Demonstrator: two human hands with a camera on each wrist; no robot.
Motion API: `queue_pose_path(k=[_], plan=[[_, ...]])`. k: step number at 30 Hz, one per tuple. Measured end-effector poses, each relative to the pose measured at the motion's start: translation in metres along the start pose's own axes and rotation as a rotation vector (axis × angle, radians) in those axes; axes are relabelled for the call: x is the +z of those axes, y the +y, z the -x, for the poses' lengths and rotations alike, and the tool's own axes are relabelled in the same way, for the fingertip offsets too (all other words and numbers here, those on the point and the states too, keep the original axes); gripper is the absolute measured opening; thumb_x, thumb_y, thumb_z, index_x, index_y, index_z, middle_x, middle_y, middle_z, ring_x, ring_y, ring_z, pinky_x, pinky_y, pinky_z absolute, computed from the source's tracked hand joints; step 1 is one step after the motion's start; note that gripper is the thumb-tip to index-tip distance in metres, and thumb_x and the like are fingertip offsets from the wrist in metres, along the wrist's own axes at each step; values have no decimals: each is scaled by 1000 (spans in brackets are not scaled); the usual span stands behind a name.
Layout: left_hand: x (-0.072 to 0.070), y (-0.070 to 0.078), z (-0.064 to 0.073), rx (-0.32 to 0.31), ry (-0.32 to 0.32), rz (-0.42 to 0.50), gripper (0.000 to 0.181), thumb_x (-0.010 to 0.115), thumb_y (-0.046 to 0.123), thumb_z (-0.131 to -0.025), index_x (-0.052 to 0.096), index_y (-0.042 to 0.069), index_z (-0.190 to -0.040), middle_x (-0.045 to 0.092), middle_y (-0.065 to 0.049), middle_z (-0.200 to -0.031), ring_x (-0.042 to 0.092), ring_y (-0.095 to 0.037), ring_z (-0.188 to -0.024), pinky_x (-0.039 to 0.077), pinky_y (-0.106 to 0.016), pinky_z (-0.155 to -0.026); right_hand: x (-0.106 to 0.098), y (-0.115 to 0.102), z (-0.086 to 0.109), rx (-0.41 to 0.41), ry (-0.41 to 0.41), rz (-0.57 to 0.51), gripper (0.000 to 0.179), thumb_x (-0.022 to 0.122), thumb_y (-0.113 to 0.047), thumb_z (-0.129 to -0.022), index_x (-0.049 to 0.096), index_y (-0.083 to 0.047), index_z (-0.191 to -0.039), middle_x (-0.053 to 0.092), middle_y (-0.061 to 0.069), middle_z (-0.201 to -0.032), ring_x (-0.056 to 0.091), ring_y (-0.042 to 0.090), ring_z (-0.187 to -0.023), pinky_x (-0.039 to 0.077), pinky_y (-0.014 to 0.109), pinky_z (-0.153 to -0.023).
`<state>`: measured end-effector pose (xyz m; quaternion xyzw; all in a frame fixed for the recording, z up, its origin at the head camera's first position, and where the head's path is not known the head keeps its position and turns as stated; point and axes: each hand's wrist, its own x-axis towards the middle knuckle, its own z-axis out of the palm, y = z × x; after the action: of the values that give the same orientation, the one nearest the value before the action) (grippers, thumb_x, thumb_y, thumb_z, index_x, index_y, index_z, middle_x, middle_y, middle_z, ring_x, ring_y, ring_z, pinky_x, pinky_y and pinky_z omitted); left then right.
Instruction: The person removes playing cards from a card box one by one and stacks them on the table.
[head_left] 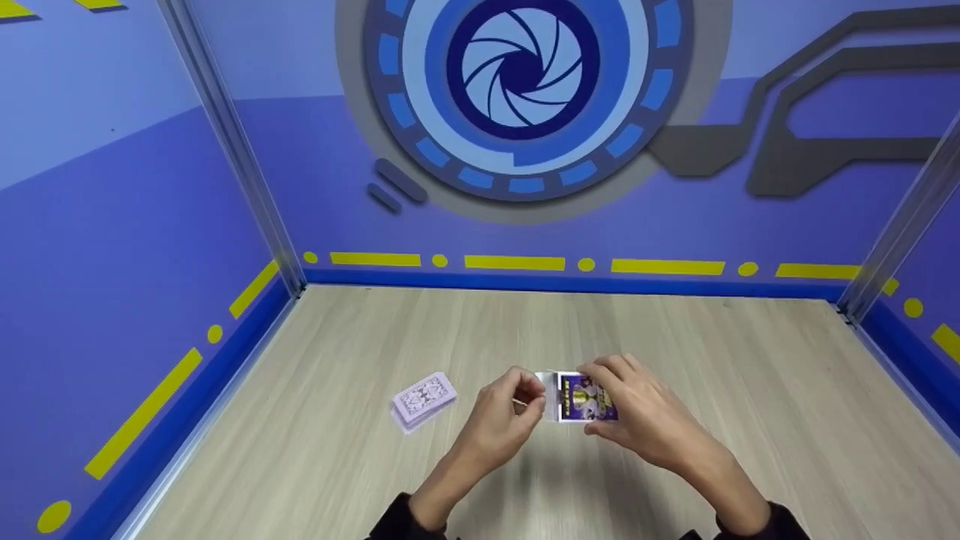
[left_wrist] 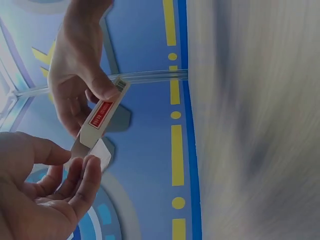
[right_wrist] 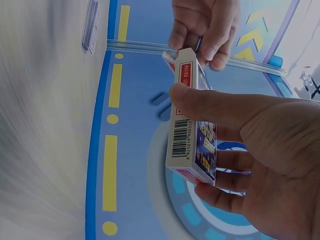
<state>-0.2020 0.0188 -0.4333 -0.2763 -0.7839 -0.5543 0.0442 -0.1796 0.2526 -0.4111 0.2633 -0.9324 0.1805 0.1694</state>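
Note:
A small printed card box (head_left: 577, 401) is held up over the table, purple and gold on its front, with a barcode on its pale narrow side. My right hand (head_left: 649, 420) grips it, thumb along the narrow side and fingers at the opposite edge. Flaps (left_wrist: 100, 151) stand out from the box's left end. There my left hand (head_left: 499, 412) has its fingers curled, the fingertips pinching at a flap. A deck of playing cards (head_left: 425, 396) lies to the left on the table, patterned back up, its lower cards slightly spread.
The light wood-grain table (head_left: 337, 480) is bounded by a blue printed back wall (head_left: 300, 180) and side walls. Metal posts (head_left: 232, 142) stand at the back corners.

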Motion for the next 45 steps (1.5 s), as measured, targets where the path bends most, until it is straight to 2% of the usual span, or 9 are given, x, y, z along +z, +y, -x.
queue_pose_path(k=[7,11,16,20,26,31,35,40,45], plan=[[-1,-6,1,-86,-58,55,15,70,11,-99,56,6,-104,61,0,-99,61,-11,-91,54,-24,-78,2,-4,2,-40,-5,-6,73,97,-24,-71,62,-12,-135,60,1,-124,54,15,-109,55,40,-85],[-1,-8,1,-114,-59,64,19,73,13,-97,55,6,-99,60,1,-95,59,-10,-88,52,-23,-77,3,-7,2,-51,-12,-10,72,97,-25,-72,62,-12,-134,60,0,-124,54,15,-109,55,39,-85],[0,-10,1,-129,-40,55,23,77,10,-93,55,6,-95,61,2,-91,59,-8,-83,50,-21,-72,4,-7,2,-63,-9,-11,72,96,-25,-73,61,-13,-135,60,0,-125,54,15,-110,55,40,-84],[-1,-10,0,-145,-36,96,23,77,6,-93,54,4,-94,63,1,-86,60,-9,-77,51,-21,-67,4,-6,2,-48,-11,-3,73,96,-25,-73,61,-14,-136,60,0,-126,54,16,-110,56,40,-81],[-7,-8,-2,-125,-42,134,21,71,-4,-93,56,1,-107,66,-3,-91,61,-10,-77,54,-22,-66,3,-3,2,-26,-5,0,73,96,-25,-73,62,-14,-136,61,0,-125,55,15,-108,56,40,-79],[-16,-5,-4,-17,-20,-25,44,62,-9,-90,60,3,-133,63,-4,-100,53,-8,-77,45,-21,-65,3,1,1,9,2,24,73,95,-30,-74,62,-13,-137,62,2,-126,57,17,-109,55,42,-82],[-23,-2,-3,24,-28,-218,52,59,-5,-87,65,8,-137,55,-1,-108,48,-7,-78,41,-21,-66,2,4,0,13,12,47,73,96,-31,-73,63,-11,-135,62,4,-125,59,20,-109,55,44,-83],[-27,1,0,13,-79,-405,48,75,13,-90,64,12,-137,47,-1,-120,51,-8,-82,45,-22,-69,4,5,1,-7,19,58,73,96,-32,-72,63,-11,-134,62,4,-124,60,21,-109,55,46,-85],[-23,1,2,88,-68,-612,67,93,34,-77,60,15,-132,44,-3,-127,53,-17,-103,49,-35,-91,3,3,1,-17,12,40,72,96,-29,-73,62,-11,-135,62,3,-125,60,21,-110,53,51,-95]])
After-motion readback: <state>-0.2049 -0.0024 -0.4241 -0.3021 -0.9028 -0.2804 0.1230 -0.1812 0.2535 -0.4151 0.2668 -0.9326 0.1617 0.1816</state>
